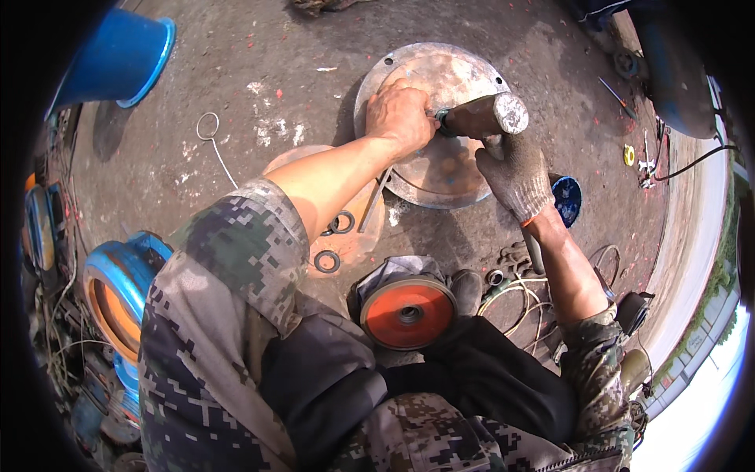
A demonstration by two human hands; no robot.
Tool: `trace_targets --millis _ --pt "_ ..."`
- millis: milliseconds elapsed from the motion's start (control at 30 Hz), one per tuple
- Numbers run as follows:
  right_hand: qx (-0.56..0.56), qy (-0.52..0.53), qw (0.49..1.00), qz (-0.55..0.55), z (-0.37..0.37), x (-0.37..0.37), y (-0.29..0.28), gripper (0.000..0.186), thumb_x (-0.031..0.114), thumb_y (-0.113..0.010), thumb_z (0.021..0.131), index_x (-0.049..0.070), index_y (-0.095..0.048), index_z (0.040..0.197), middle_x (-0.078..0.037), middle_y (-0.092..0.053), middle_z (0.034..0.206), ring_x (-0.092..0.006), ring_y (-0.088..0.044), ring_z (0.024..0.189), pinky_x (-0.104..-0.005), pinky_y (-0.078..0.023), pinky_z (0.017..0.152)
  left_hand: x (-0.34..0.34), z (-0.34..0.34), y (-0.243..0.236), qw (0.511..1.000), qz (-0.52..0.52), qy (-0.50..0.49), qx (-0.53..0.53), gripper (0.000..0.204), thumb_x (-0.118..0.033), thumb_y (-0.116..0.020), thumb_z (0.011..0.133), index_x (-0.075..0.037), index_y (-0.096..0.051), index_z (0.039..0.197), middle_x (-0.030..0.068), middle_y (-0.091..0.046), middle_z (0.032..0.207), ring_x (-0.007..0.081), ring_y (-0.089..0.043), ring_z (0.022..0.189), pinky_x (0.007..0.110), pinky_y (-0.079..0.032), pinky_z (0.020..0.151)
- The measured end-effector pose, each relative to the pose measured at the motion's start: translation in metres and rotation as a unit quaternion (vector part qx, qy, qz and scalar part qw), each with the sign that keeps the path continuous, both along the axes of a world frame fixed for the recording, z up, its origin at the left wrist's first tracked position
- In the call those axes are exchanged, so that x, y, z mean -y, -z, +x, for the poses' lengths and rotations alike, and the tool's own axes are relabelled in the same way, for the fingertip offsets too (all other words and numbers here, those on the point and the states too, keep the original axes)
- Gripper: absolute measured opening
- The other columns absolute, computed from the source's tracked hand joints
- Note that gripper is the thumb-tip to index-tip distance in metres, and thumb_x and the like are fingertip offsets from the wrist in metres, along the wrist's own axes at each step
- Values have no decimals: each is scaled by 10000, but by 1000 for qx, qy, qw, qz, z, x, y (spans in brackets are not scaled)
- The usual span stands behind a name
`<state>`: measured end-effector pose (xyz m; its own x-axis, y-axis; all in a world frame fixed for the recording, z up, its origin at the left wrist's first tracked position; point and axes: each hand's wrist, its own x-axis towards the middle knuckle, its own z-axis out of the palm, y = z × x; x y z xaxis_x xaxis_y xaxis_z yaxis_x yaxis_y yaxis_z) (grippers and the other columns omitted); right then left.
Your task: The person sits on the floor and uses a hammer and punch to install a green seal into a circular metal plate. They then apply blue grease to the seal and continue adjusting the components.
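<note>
My bare left hand [401, 118] is over a round steel cover plate [448, 177] with bolt holes at its rim. Its fingers are closed on something small and dark, mostly hidden by the hand and the hammer. A worn grey glove covers my right hand [515, 175], which grips a hammer [481, 118]. The thick cylindrical hammer head lies over the plate beside my left fingertips; its handle runs back under my right forearm. Below my left wrist a thin metal bar [375, 203] rests across a flat orange-brown disc [368, 224], where several black rings [327, 261] lie.
An orange-red wheel [409, 313] stands close to my legs. Blue castings [126, 287] are at the left, with a blue pipe piece [126, 59] farther off. Right of my glove sit a blue-rimmed cup [566, 200], cables [519, 299], yellow tape [629, 155] and a screwdriver [617, 97].
</note>
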<state>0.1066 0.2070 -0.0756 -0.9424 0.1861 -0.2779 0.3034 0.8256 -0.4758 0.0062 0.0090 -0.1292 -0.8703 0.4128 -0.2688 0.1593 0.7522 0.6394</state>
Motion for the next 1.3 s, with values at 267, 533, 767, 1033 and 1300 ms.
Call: trace_targets --millis 267,533,767,1033,1300 --pt "23 21 999 -23 9 3 -4 556 331 -758 884 13 -589 1307 -310 -723 1030 -493 -694 1034 -533 -558 841 -11 -2 -6 998 -37 -30 40 189 -212 -789 805 -129 -810 973 126 -669 1257 317 -607 1248 452 -437 1079" --pt "12 17 999 -47 6 7 -4 496 287 -740 891 35 -598 1294 -302 -722 1052 -477 -692 1057 -535 -554 867 -15 -3 -5 995 -57 -60 50 204 -230 -794 817 -111 -803 982 130 -674 1263 327 -627 1234 445 -468 1060" --pt "41 5 999 -3 -2 10 -12 459 256 -695 892 40 -608 1288 -298 -724 1055 -486 -693 1040 -542 -558 860 -13 -4 1 996 -28 -56 67 203 -167 -876 790 -90 -774 948 116 -683 1204 323 -682 1146 413 -534 983" --pt "-24 -49 998 18 -22 15 -9 355 172 -694 872 -3 -667 1180 -264 -703 1119 -457 -676 1075 -501 -549 895 4 -6 10 995 75 -28 56 193 -64 -861 772 -51 -756 933 147 -704 1102 308 -714 1014 400 -558 880" --pt "-2 -23 1000 -9 -19 25 -14 298 184 -638 889 18 -683 1132 -302 -708 1047 -486 -679 1033 -522 -551 839 10 -8 7 994 71 -36 71 219 -38 -853 752 -35 -758 949 156 -714 1048 303 -718 988 399 -559 860"
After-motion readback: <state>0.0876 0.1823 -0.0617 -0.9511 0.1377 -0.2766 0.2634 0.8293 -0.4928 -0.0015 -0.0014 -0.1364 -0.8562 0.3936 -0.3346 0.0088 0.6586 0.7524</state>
